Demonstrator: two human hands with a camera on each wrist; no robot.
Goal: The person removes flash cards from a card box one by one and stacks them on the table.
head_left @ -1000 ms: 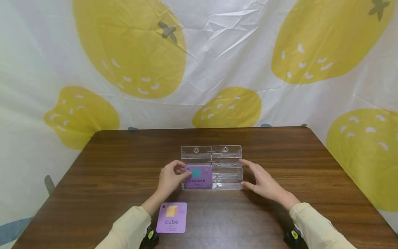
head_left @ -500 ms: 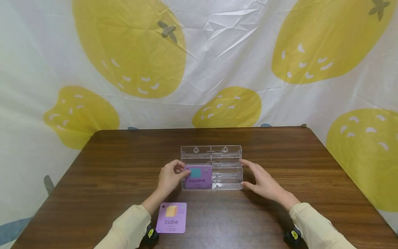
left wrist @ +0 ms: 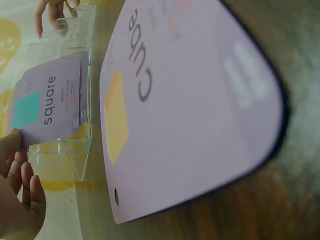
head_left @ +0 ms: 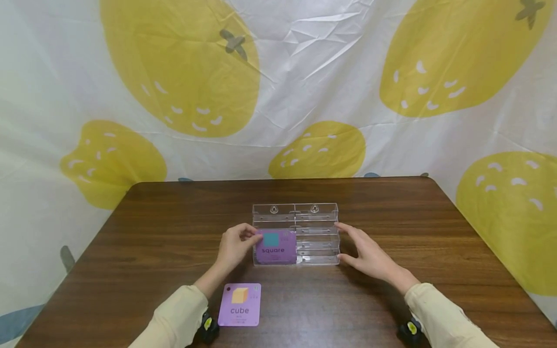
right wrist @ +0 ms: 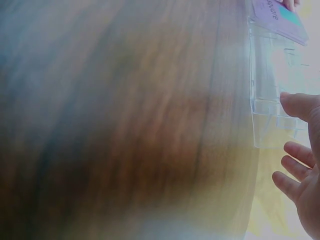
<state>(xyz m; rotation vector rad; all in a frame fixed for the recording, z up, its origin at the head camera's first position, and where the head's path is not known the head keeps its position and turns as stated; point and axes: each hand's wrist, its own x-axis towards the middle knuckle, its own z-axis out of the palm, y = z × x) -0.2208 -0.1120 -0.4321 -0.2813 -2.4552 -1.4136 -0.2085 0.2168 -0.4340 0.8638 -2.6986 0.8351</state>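
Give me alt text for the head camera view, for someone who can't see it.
A person's left hand pinches a purple "square" card at the lower left of a clear tiered holder, while their right hand touches the holder's right side. A purple "cube" card lies nearer on the brown table, before a white cloth printed with yellow fruit.

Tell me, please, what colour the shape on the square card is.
The printed square is teal, clearest in the left wrist view.

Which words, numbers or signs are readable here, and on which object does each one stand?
"square": on the held card, in the left hand
"cube": on the loose card, on the table
Smaller print on both cards: too small or blurred to read.
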